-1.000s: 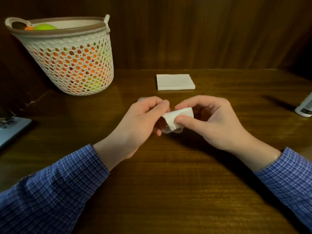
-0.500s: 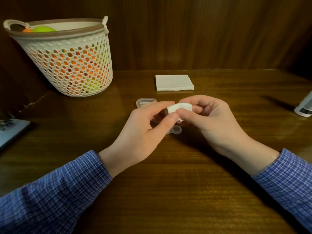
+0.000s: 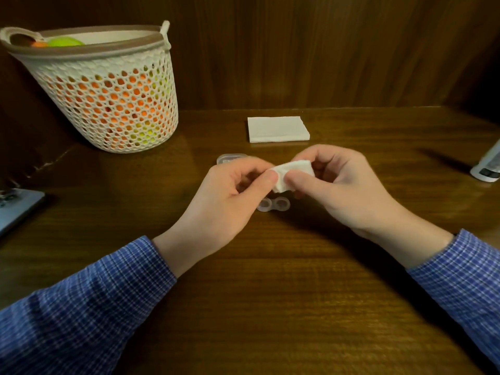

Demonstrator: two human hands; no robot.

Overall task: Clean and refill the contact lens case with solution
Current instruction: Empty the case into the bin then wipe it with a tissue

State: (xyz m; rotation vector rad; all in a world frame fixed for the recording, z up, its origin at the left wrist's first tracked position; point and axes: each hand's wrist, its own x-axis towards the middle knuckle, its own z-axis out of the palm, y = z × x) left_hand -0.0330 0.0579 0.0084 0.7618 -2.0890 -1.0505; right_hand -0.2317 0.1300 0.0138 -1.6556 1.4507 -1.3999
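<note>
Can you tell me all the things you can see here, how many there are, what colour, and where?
tissue piece: one, white, pinched between both hands above the table
lens case: one, clear, two round wells, on the table under the hands
clear lid or container: one, see-through, on the table behind the left hand, partly hidden
tissue stack: one, white, folded, at the back of the table
basket: one, cream with holes, back left, with orange and green things inside
bottle: one, white, right edge, partly cut off
grey device: one, left edge, cut off
table: one, dark brown wood
left hand: one, blue checked sleeve, pinches the tissue piece
right hand: one, blue checked sleeve, holds the tissue piece
</note>
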